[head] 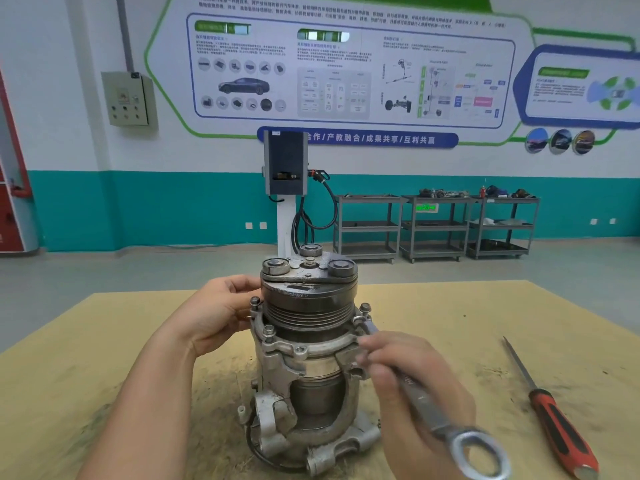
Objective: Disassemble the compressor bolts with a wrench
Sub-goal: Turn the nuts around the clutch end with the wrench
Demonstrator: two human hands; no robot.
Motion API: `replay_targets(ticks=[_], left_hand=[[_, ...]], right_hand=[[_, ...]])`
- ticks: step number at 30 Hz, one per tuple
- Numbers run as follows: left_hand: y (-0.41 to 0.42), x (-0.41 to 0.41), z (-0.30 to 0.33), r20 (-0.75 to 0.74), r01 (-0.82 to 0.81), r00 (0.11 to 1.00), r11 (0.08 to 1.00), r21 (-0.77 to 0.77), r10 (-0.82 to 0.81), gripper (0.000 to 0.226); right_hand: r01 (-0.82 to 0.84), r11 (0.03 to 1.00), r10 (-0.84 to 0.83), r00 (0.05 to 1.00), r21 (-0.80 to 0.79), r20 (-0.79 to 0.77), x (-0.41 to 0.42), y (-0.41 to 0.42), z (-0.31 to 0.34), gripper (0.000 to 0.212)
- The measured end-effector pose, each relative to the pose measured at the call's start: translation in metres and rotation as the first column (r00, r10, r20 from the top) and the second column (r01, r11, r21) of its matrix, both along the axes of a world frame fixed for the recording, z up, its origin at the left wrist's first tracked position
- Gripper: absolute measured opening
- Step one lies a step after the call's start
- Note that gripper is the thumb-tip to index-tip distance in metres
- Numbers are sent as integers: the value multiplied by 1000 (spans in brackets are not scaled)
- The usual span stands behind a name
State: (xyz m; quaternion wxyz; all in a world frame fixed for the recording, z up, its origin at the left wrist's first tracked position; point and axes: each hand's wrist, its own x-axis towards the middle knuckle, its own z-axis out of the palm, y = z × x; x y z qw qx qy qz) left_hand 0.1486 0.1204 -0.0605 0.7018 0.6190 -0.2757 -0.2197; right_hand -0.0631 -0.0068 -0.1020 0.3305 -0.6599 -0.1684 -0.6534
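A grey metal compressor [308, 362] stands upright on the yellow table [104, 341], its dark grooved pulley on top. Bolts stick up from its flange: one at the left [255, 301], one at the front left [268, 330], one at the right [365, 308]. My left hand [218, 313] holds the compressor's left side just under the pulley. My right hand [408, 386] grips a steel combination wrench [426, 407]. The wrench's far end sits at the flange on the right, just below the right bolt; its ring end points toward me.
A screwdriver [554, 417] with a red and black handle lies on the table to the right. Behind the table are a charging post [285, 188] and three grey shelf carts [436, 226] along the teal wall.
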Motion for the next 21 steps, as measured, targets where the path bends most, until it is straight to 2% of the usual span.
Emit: replay_targets(ticks=[4, 5, 7, 9, 12, 14, 21], left_hand=[[2, -3, -2, -16, 45, 999, 999, -31, -45, 29], [2, -4, -2, -13, 52, 999, 998, -38, -52, 29], [2, -5, -3, -11, 56, 998, 997, -48, -57, 32], [2, -5, -3, -12, 53, 998, 997, -55, -54, 37], [0, -4, -5, -23, 36, 999, 998, -51, -37, 46], [-1, -3, -5, -26, 21, 999, 999, -41, -22, 42], [1, -1, -7, -23, 4, 1000, 1000, -11, -5, 39]], right_hand=[[16, 993, -26, 996, -120, -84, -4, 0, 6, 16], [0, 995, -9, 996, -96, -84, -4, 0, 9, 14], [-108, 990, 114, 992, 94, -61, -6, -5, 15, 12], [-223, 908, 247, 969, 355, -23, -8, -13, 22, 9], [-363, 673, 447, 894, 645, 38, -6, -30, 26, 10], [-414, 567, 523, 849, 712, 77, -4, -37, 28, 8], [-467, 393, 665, 739, 792, 106, -8, -51, 33, 16]])
